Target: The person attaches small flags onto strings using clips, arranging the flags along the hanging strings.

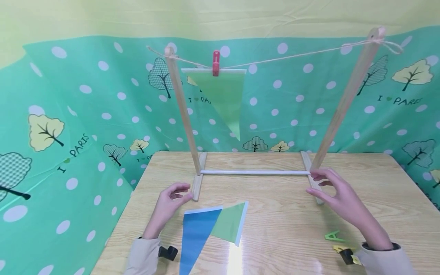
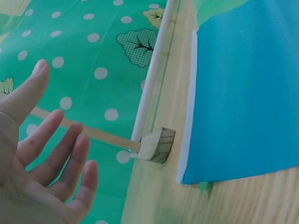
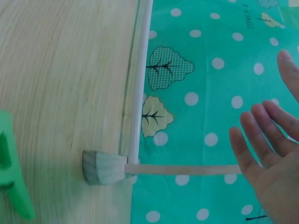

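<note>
My left hand point(image 1: 170, 202), its fingers loosely bent and holding nothing, hovers beside the left foot point(image 1: 197, 187) of a wooden frame. Opposite it, my right hand point(image 1: 335, 193) is near the right foot point(image 1: 313, 179), thumb and fingers apart, also bare. Between the frame's posts runs a string point(image 1: 292, 57), and a red clothespin point(image 1: 215, 63) clips a green triangular pennant point(image 1: 228, 95) to it. On the table below lie a blue pennant point(image 1: 197, 233) and another green pennant point(image 1: 231, 223), each with a white edge. The blue one overlaps the green one.
A green clothespin point(image 1: 334, 236) and a yellow clothespin point(image 1: 340, 249) lie near my right wrist, the yellow partly hidden by the wrist camera. A white rod point(image 1: 254, 172) joins the frame's feet. Behind the wooden table point(image 1: 275, 214) hangs a teal dotted cloth point(image 1: 137, 95).
</note>
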Demonstrator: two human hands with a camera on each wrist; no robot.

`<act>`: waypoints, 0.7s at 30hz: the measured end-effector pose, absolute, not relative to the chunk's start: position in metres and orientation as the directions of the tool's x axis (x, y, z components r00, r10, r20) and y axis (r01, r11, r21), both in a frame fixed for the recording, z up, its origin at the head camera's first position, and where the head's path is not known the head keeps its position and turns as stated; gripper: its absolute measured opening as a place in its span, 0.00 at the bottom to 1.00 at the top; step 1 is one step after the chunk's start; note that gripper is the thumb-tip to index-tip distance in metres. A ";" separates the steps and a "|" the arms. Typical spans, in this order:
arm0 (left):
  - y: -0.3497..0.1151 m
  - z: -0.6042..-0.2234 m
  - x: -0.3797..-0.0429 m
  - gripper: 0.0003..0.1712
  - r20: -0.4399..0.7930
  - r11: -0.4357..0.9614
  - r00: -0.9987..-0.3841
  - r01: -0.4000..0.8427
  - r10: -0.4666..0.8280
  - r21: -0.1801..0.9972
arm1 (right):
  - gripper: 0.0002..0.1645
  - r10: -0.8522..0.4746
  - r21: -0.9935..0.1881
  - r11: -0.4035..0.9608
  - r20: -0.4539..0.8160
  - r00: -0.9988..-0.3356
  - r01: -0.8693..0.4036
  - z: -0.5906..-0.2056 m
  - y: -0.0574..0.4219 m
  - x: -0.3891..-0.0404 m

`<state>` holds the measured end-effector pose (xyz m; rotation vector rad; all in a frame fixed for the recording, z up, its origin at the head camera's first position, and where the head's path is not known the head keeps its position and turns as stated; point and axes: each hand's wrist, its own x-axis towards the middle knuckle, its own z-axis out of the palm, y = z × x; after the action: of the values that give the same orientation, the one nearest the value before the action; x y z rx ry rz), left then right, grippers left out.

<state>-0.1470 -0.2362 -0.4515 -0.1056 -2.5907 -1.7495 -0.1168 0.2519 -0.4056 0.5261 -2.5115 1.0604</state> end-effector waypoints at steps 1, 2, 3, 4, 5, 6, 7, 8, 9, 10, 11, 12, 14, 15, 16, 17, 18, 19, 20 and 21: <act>-0.236 -0.452 -0.146 0.25 0.049 0.372 -0.997 0.066 0.054 0.926 | 0.31 -0.195 -0.602 0.649 0.460 -0.866 -0.465 -0.406 0.253 -0.116; -0.236 -0.453 -0.146 0.25 0.052 0.374 -0.997 0.071 0.061 0.925 | 0.31 -0.195 -0.603 0.651 0.456 -0.869 -0.462 -0.407 0.255 -0.115; -0.236 -0.453 -0.145 0.24 0.054 0.376 -0.996 0.076 0.068 0.923 | 0.32 -0.195 -0.605 0.651 0.451 -0.871 -0.458 -0.408 0.256 -0.115; -0.236 -0.454 -0.145 0.25 0.058 0.378 -0.995 0.083 0.075 0.922 | 0.32 -0.195 -0.608 0.650 0.447 -0.873 -0.456 -0.409 0.258 -0.114; -0.236 -0.455 -0.144 0.25 0.060 0.377 -0.995 0.086 0.079 0.922 | 0.33 -0.196 -0.610 0.651 0.441 -0.876 -0.453 -0.411 0.260 -0.113; -0.237 -0.456 -0.144 0.24 0.064 0.380 -0.994 0.092 0.084 0.921 | 0.33 -0.197 -0.609 0.653 0.438 -0.877 -0.451 -0.412 0.261 -0.113; -0.237 -0.457 -0.144 0.24 0.067 0.383 -0.994 0.095 0.087 0.919 | 0.34 -0.201 -0.608 0.653 0.436 -0.877 -0.451 -0.413 0.263 -0.113; -0.237 -0.458 -0.144 0.24 0.071 0.383 -0.993 0.101 0.092 0.918 | 0.34 -0.204 -0.607 0.654 0.433 -0.878 -0.451 -0.415 0.264 -0.112; -0.237 -0.459 -0.143 0.24 0.071 0.384 -0.993 0.103 0.097 0.918 | 0.34 -0.206 -0.607 0.654 0.431 -0.878 -0.452 -0.416 0.266 -0.112; -0.237 -0.460 -0.143 0.24 0.074 0.383 -0.992 0.108 0.103 0.917 | 0.34 -0.210 -0.605 0.655 0.430 -0.878 -0.453 -0.418 0.267 -0.112; -0.237 -0.460 -0.143 0.25 0.073 0.382 -0.991 0.109 0.110 0.918 | 0.34 -0.213 -0.601 0.658 0.429 -0.878 -0.454 -0.419 0.269 -0.111; -0.237 -0.461 -0.143 0.25 0.072 0.381 -0.991 0.111 0.116 0.918 | 0.34 -0.215 -0.601 0.657 0.429 -0.877 -0.455 -0.420 0.270 -0.111; -0.236 -0.461 -0.142 0.25 0.068 0.383 -0.989 0.114 0.133 0.917 | 0.35 -0.221 -0.598 0.656 0.432 -0.875 -0.461 -0.422 0.272 -0.110; -0.236 -0.462 -0.142 0.25 0.064 0.384 -0.988 0.113 0.139 0.916 | 0.35 -0.223 -0.598 0.654 0.431 -0.874 -0.462 -0.423 0.273 -0.109; -0.235 -0.462 -0.142 0.26 0.059 0.385 -0.988 0.110 0.143 0.916 | 0.35 -0.227 -0.598 0.653 0.431 -0.873 -0.464 -0.424 0.275 -0.108; -0.235 -0.462 -0.142 0.26 0.052 0.389 -0.988 0.106 0.145 0.915 | 0.35 -0.230 -0.598 0.652 0.430 -0.873 -0.467 -0.425 0.276 -0.107; -0.235 -0.463 -0.141 0.27 0.046 0.396 -0.988 0.101 0.145 0.913 | 0.34 -0.232 -0.598 0.654 0.424 -0.876 -0.463 -0.426 0.277 -0.107; -0.235 -0.463 -0.141 0.27 0.038 0.400 -0.989 0.093 0.144 0.912 | 0.34 -0.233 -0.597 0.658 0.417 -0.878 -0.458 -0.427 0.278 -0.106; -0.235 -0.463 -0.140 0.27 0.032 0.404 -0.989 0.088 0.143 0.911 | 0.34 -0.234 -0.599 0.660 0.410 -0.881 -0.454 -0.428 0.280 -0.105; -0.235 -0.463 -0.140 0.27 0.026 0.405 -0.990 0.081 0.140 0.911 | 0.34 -0.233 -0.600 0.664 0.401 -0.886 -0.446 -0.429 0.281 -0.104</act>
<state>-0.1403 -0.2348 -0.4634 -0.2105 -2.6779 -1.7312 -0.1041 0.2813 -0.4289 0.5426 -2.5916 1.0468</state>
